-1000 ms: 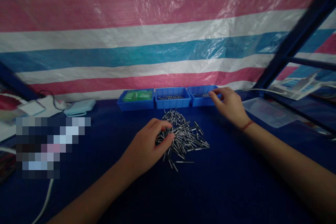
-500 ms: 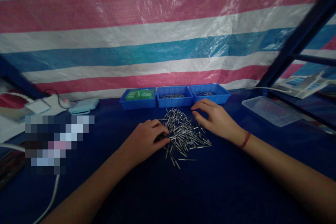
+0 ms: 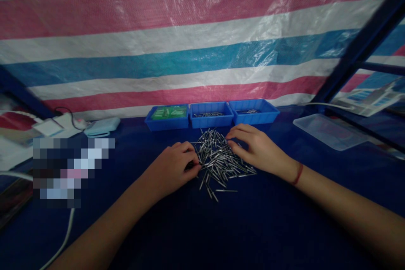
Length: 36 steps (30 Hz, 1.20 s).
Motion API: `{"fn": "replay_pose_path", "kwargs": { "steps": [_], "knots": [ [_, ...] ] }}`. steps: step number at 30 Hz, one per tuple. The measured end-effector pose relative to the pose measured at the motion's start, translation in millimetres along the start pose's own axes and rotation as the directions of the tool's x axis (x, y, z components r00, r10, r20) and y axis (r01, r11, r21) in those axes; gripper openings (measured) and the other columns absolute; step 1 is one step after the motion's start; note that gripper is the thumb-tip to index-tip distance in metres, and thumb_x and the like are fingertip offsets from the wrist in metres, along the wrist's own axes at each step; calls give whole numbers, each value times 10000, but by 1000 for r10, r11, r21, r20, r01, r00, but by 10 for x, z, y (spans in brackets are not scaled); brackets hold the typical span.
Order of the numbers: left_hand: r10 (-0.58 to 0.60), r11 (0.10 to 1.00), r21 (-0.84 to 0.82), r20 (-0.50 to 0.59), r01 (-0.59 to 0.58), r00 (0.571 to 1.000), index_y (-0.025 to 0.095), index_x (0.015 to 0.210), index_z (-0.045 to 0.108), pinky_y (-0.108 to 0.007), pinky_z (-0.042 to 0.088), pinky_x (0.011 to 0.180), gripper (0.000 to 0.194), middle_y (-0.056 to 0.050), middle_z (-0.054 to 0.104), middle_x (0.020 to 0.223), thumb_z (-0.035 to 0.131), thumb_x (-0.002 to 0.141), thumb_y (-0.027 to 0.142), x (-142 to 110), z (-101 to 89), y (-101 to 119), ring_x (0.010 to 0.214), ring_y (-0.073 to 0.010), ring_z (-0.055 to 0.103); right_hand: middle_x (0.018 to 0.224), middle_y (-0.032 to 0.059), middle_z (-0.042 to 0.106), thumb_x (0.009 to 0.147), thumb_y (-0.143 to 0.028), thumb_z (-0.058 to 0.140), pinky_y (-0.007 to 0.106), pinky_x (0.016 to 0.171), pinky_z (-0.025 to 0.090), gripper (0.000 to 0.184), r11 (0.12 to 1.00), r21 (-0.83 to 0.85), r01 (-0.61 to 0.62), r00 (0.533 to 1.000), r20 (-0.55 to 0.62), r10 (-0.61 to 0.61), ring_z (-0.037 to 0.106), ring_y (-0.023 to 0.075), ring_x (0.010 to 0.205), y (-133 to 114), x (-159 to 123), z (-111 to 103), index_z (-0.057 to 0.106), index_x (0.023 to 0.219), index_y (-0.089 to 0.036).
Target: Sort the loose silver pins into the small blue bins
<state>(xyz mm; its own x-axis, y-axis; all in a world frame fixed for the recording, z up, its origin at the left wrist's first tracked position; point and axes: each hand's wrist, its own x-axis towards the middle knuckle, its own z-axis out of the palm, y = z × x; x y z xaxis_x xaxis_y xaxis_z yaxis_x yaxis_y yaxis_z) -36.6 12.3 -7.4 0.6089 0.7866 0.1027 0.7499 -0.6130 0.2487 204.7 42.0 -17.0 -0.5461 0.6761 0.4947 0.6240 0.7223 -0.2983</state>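
A loose heap of silver blind rivets [image 3: 218, 160] lies on the dark blue tabletop between my hands. At its left edge is my left hand [image 3: 177, 164], with curled fingers and the thumb close to the index finger; a few rivets show dimly in the gap, partly hidden by the fingers. My right hand [image 3: 257, 145] reaches over the heap's upper right side. Its thumb and index finger are apart, the fingertips close to the rivets, and nothing is visible between them. One single rivet [image 3: 226, 190] lies apart in front of the heap.
Behind the heap three blue bins stand in a row: the left bin [image 3: 167, 124] has green packets, the middle bin [image 3: 211, 122] and right bin [image 3: 255, 114] have rivets. A clear plastic lid [image 3: 329, 131] lies right. Left are a light blue case [image 3: 103, 126] and white cable [image 3: 68, 232].
My right hand has shifted slightly left, its fingertips now closer over the heap. My left hand has moved a little left and its thumb and finger have drawn nearer each other.
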Motion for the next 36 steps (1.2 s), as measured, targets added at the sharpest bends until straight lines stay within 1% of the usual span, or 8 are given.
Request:
{"fn": "replay_pose_path", "kwargs": {
  "steps": [3, 6, 9, 12, 18, 25, 31, 36],
  "knots": [
    [18, 993, -114, -112, -31, 994, 177, 850, 625, -344, 428, 803, 135, -44, 552, 942, 502, 865, 230, 3, -3, 36, 854, -174, 538, 898, 73, 621, 866, -227, 474, 367, 804, 459, 177, 999, 50, 2, 1000, 11, -3, 573, 193, 876, -80, -8, 13, 636, 890, -158],
    [-9, 953, -296, -228, -60, 974, 206, 915, 612, -293, 449, 762, 138, -29, 533, 953, 492, 885, 266, -7, -24, 131, 834, -144, 542, 918, 63, 626, 837, -271, 552, 356, 799, 469, 156, 978, 208, 5, 998, 57, -17, 577, 183, 877, -231, -24, 28, 629, 932, -174],
    [-44, 896, -432, -314, -101, 949, 234, 928, 613, -260, 463, 692, 126, -18, 532, 942, 501, 883, 271, -23, -23, 255, 794, -129, 541, 992, 60, 622, 803, -308, 620, 349, 833, 468, 215, 919, 393, 16, 993, 100, -60, 572, 176, 938, -402, -41, 43, 625, 984, -192],
    [-86, 859, -493, -409, -141, 908, 235, 915, 614, -249, 460, 669, 114, -12, 544, 904, 507, 878, 247, -33, 19, 350, 792, -129, 545, 964, 45, 624, 840, -260, 580, 320, 813, 474, 114, 857, 515, 7, 994, 88, -61, 579, 148, 909, -501, -41, 49, 650, 909, -201],
    [-238, 877, -479, -514, -45, 824, 205, 892, 609, -255, 455, 639, 124, -14, 577, 839, 493, 881, 247, -38, 94, 368, 742, -130, 553, 774, 12, 613, 858, -264, 549, 275, 637, 464, 126, 806, 583, -99, 991, -14, 132, 569, 119, 707, -467, -27, 36, 646, 813, -197],
    [-194, 890, -454, -442, -33, 876, 193, 859, 584, -242, 420, 588, 88, -2, 547, 797, 497, 867, 200, -14, 99, 379, 656, -110, 514, 791, 23, 630, 798, -288, 622, 289, 611, 451, 93, 752, 641, -152, 939, -143, 312, 570, 139, 712, -462, -41, 40, 645, 813, -199],
    [-142, 872, -486, -351, -50, 925, 201, 951, 584, -263, 428, 620, 131, -22, 534, 878, 476, 892, 246, -27, 137, 377, 685, -114, 512, 780, 15, 622, 787, -274, 631, 285, 587, 449, 70, 725, 674, -139, 941, -138, 308, 565, 131, 691, -493, -44, 50, 639, 799, -205],
    [-143, 849, -524, -345, -65, 928, 219, 1004, 578, -279, 433, 647, 150, -25, 531, 912, 478, 897, 250, -16, 172, 352, 724, -123, 517, 799, 19, 617, 793, -264, 629, 293, 590, 450, 58, 730, 674, -112, 955, -131, 268, 563, 136, 709, -498, -57, 78, 641, 819, -213]
  ]
}}
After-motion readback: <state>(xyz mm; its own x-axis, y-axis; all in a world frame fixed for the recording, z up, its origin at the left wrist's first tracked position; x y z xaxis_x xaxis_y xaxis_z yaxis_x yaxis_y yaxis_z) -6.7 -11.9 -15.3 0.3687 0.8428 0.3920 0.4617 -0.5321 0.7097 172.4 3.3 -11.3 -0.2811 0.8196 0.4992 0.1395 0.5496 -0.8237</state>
